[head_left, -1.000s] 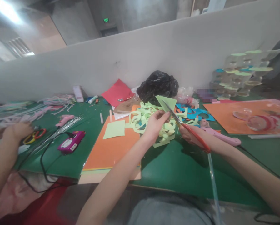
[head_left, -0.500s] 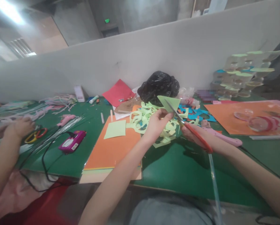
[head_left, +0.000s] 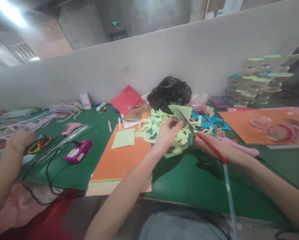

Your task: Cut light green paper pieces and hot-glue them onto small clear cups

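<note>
Pinched in my left hand [head_left: 170, 131] is a piece of light green paper [head_left: 185, 112], held up above the scrap pile. My right hand [head_left: 206, 142] is closed around red-handled scissors [head_left: 213, 147], whose blades lie across the green paper. A clear tube hangs down below the scissors' handle. Beneath my hands spreads a heap of curled green paper scraps [head_left: 149, 128]. To the left, a square of green paper [head_left: 123, 138] rests on a stack of orange sheets [head_left: 129, 161].
A black plastic bag [head_left: 170, 93] stands behind the scraps. Beside my right forearm lies a pink glue gun [head_left: 239, 146]. At left are a purple box with a cord [head_left: 78, 151] and a co-worker's hand [head_left: 21, 140]. Stacked clear cups [head_left: 259, 80] stand far right.
The green paper's tip has dipped slightly, and its outline against the blades has shifted a little. Both my hands stay in nearly the same place.
</note>
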The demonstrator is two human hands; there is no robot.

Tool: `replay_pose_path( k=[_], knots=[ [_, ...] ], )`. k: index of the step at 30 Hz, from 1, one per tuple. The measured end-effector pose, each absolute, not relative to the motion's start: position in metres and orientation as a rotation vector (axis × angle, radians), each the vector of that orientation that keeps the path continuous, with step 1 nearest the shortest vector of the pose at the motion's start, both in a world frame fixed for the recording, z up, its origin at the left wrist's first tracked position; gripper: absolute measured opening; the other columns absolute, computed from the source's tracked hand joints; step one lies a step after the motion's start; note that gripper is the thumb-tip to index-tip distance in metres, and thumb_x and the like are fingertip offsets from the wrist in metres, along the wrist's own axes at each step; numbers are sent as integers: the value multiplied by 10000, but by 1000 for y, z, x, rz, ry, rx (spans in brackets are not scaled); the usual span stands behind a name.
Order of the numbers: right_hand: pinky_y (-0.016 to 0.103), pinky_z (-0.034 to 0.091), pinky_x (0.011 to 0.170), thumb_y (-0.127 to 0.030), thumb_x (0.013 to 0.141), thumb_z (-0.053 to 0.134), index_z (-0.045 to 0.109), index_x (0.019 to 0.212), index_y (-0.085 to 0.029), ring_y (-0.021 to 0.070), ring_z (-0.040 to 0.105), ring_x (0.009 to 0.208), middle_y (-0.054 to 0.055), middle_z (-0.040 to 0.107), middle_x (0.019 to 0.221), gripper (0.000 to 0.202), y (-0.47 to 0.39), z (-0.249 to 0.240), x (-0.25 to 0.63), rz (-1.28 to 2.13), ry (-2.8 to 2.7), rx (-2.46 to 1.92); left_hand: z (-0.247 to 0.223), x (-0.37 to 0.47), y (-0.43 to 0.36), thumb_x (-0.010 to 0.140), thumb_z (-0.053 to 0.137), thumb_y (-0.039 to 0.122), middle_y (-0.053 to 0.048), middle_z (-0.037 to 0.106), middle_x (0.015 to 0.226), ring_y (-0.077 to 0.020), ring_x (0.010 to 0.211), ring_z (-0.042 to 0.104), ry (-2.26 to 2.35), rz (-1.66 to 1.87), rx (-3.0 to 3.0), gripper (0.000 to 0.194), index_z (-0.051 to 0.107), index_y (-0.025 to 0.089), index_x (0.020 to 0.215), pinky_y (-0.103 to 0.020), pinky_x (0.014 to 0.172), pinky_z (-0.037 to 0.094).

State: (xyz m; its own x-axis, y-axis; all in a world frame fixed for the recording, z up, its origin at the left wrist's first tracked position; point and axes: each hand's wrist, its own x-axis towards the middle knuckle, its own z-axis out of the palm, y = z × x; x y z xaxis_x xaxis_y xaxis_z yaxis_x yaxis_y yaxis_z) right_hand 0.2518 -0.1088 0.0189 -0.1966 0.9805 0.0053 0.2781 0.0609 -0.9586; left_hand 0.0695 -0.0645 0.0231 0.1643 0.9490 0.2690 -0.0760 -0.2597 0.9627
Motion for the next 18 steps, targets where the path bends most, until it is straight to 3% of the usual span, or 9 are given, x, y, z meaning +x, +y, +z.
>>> replay_pose_path(
  k=[3,6,13,18],
  knots=[
    [419,467,1063,-838,641,419,394,611,-270,277,578,1015,72,516,716,569,-106,16,256,1318,-1501,-1228,21,71,-65,834,685,403,11,581,738,-133,731,519,883,1269,1451,268,562,195,717,-285,738,395],
    [466,459,1053,-793,591,523,405,617,-264,294,561,997,65,487,705,542,-95,1,266,1376,-1511,-1199,21,71,-65,841,669,378,12,569,741,-132,736,514,882,1265,1470,244,561,196,721,-284,739,389],
    [477,448,1072,-862,592,529,466,618,-261,296,577,964,69,556,734,605,-86,-17,279,1428,-1508,-1147,23,70,-62,833,676,381,23,533,723,-126,712,480,899,1346,1464,239,559,205,723,-277,723,376],
    [428,561,932,-822,637,583,531,666,-274,280,605,887,44,524,629,552,-81,-18,277,1470,-1422,-1095,23,67,-64,849,665,399,18,555,707,-122,698,496,940,1304,1507,272,558,195,704,-273,716,390]
  ],
)
